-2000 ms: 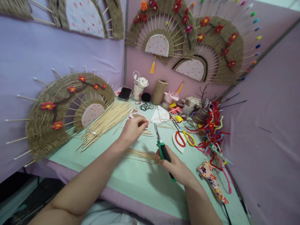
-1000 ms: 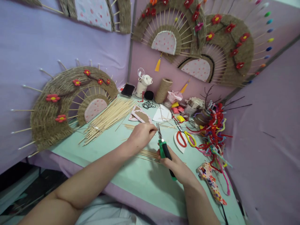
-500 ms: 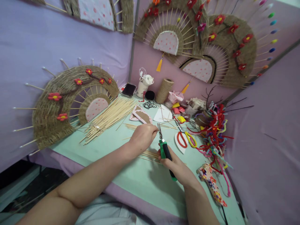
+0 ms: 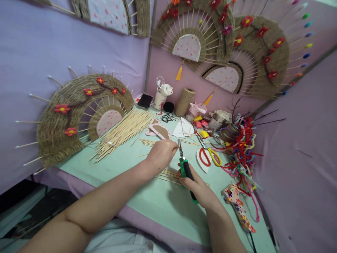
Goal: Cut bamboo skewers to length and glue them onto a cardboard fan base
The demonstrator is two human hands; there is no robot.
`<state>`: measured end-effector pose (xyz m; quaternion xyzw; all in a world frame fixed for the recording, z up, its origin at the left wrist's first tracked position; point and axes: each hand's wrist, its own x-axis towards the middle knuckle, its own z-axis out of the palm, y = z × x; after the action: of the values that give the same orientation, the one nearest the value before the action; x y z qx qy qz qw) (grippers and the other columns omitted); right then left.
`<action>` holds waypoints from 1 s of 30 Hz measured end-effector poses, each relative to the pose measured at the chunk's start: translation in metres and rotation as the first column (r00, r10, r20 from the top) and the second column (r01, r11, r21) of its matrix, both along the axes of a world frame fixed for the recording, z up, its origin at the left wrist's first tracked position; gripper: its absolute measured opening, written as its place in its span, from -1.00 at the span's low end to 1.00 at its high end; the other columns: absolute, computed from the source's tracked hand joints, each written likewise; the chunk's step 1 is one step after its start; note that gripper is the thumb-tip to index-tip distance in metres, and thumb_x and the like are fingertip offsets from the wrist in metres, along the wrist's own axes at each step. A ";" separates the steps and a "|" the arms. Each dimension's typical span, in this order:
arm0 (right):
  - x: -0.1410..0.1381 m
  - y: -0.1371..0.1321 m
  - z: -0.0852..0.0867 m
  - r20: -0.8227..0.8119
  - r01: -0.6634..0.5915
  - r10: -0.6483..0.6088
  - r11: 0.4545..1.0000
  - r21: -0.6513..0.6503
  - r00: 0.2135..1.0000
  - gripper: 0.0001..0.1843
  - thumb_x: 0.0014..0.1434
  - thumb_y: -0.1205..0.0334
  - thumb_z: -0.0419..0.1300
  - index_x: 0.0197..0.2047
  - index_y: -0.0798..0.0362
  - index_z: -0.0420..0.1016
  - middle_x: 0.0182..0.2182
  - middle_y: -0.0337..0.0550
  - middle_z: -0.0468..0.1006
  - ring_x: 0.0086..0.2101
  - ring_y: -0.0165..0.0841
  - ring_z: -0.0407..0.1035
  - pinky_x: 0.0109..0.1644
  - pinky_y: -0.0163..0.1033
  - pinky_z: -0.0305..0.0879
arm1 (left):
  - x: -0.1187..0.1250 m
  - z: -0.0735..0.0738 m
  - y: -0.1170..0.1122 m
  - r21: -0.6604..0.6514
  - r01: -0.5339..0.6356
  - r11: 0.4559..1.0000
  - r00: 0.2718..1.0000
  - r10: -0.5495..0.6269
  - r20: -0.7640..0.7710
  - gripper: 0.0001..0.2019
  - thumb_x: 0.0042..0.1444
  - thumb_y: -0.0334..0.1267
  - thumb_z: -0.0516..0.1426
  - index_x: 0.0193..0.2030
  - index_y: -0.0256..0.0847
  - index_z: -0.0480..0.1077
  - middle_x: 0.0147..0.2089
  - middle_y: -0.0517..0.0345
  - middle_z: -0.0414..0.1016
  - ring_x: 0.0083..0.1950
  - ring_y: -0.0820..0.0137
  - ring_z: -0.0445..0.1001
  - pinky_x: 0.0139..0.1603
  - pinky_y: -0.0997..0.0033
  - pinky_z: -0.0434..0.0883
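Observation:
My right hand is wrapped round a pair of green-and-black long-nose pliers, whose metal jaws point up and away from me. Just left of the jaws, my left hand is closed in a pinch; whatever lies between its fingertips is too small or hidden to make out. Thin bamboo sticks lie on the table beneath both hands, and a few more sticks show beyond my left wrist.
A big pile of bamboo sticks lies left, beside a twine-wrapped fan. Scissors rest right of the pliers. Pipe cleaners and a flower-patterned glue gun lie at right. A twine spool stands behind.

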<state>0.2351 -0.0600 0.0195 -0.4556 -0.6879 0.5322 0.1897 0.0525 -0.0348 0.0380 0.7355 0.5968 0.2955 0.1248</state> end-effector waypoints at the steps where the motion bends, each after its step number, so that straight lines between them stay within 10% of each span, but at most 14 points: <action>1: 0.000 0.000 -0.001 -0.011 0.002 -0.002 1.000 0.004 1.000 -0.80 0.10 0.17 0.05 -0.18 0.01 0.26 -0.28 -0.24 0.33 -0.29 -0.34 0.21 -0.20 -0.23 0.14 | 0.000 0.000 0.000 0.003 0.001 1.000 1.000 -0.001 -0.004 -0.75 0.17 -0.39 0.03 -0.28 -0.20 0.56 -0.22 0.04 0.60 -0.15 0.30 0.52 -0.17 0.41 0.34; 12: 0.011 -0.021 -0.012 -0.123 0.118 -0.142 0.976 -0.182 0.982 -0.78 0.08 0.17 0.07 -0.18 0.02 0.27 -0.43 -0.30 0.30 -0.41 -0.38 0.22 -0.31 -0.24 0.15 | 0.015 -0.010 0.002 -0.015 0.132 0.991 0.985 -0.133 -0.109 -0.74 0.18 -0.41 0.00 -0.31 -0.22 0.53 -0.31 0.01 0.55 -0.22 0.29 0.50 -0.18 0.40 0.35; 18: 0.004 -0.018 -0.017 -0.222 0.259 -0.428 0.807 -0.531 0.876 -0.76 -0.09 0.23 0.18 -0.32 0.02 0.21 -0.57 -0.41 0.12 -0.56 -0.49 0.06 -0.52 -0.35 0.02 | 0.016 -0.019 0.006 -0.098 0.141 0.985 0.950 -0.162 -0.269 -0.74 0.10 -0.47 -0.02 -0.40 -0.24 0.49 -0.36 -0.03 0.52 -0.30 0.27 0.47 -0.28 0.37 0.31; 30: 0.029 0.048 0.016 -0.621 0.144 -0.405 0.893 -0.427 0.671 -0.75 -0.09 0.26 0.17 -0.25 -0.01 0.39 -0.37 -0.24 0.32 -0.45 -0.43 0.18 -0.37 -0.25 0.20 | -0.040 -0.040 0.044 -0.009 -0.011 1.000 0.994 0.010 -0.109 -0.69 0.13 -0.42 -0.03 -0.21 -0.20 0.54 -0.14 -0.01 0.51 -0.07 0.25 0.45 -0.06 0.35 0.31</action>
<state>0.2640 -0.0116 0.0355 -0.3471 -0.3837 0.7393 0.4310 0.0122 0.0096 -0.0021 0.7466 0.6080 0.2528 0.0942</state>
